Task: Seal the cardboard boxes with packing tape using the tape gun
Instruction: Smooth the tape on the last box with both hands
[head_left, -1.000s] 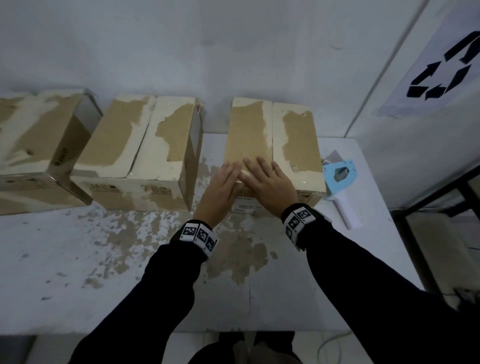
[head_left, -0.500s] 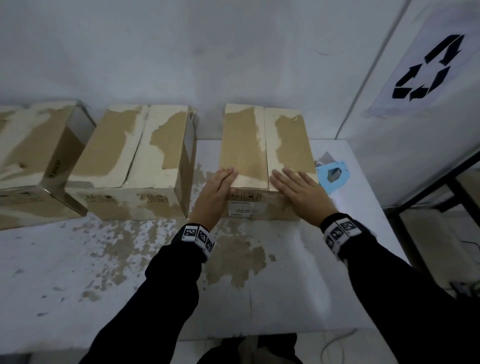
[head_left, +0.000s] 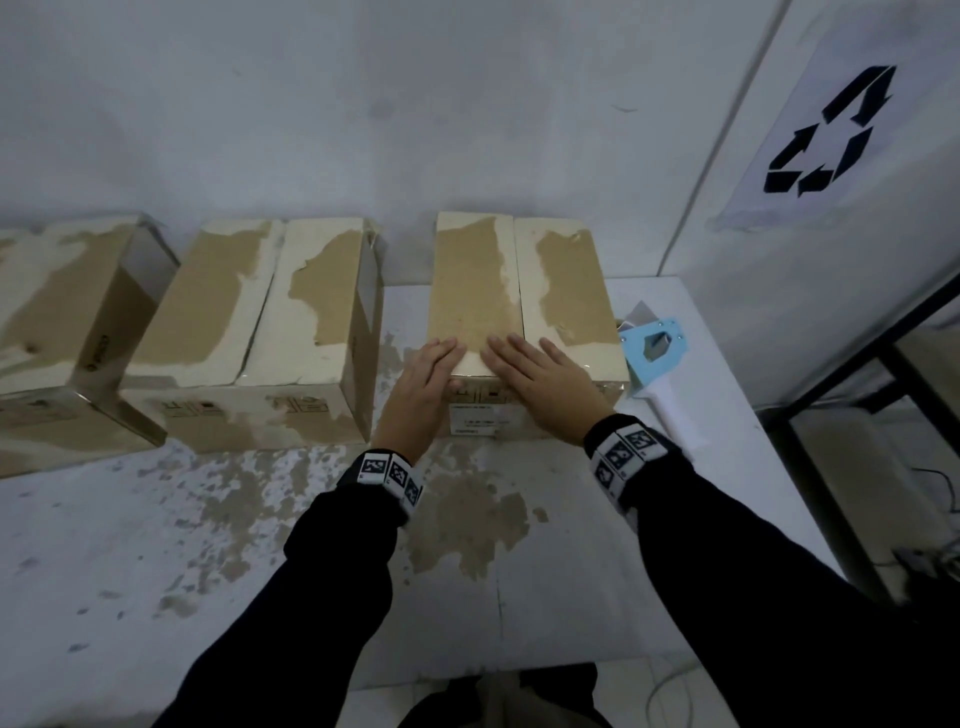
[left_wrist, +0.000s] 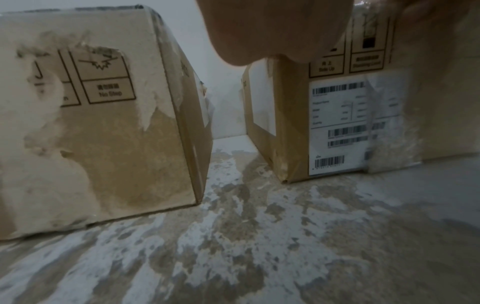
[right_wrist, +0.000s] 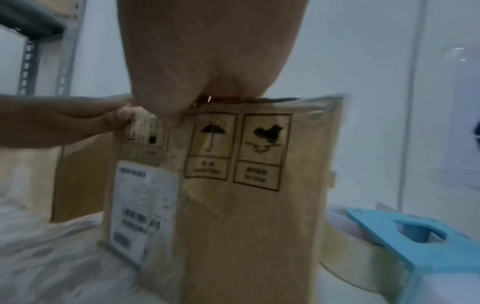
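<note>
A closed cardboard box (head_left: 561, 291) stands at the back right of the table; its front face with labels shows in the wrist views (left_wrist: 337, 123) (right_wrist: 246, 195). My left hand (head_left: 426, 374) lies flat on the near left edge of its top, thumb against the front face. My right hand (head_left: 540, 374) lies flat over the near middle of the top with fingers spread. The tape gun (head_left: 657, 358), blue body and white handle, lies on the table just right of the box; the right wrist view shows it (right_wrist: 415, 242) with its tape roll.
Two more cardboard boxes (head_left: 260, 322) (head_left: 62, 332) stand in a row to the left along the wall. The worn white table (head_left: 208, 545) has bare surface in front. A metal shelf frame (head_left: 857, 395) and a panel with a recycling sign (head_left: 826, 135) stand at the right.
My right hand went out to the right part of the box top, then came back toward the middle beside the left hand. The left hand stayed on the box.
</note>
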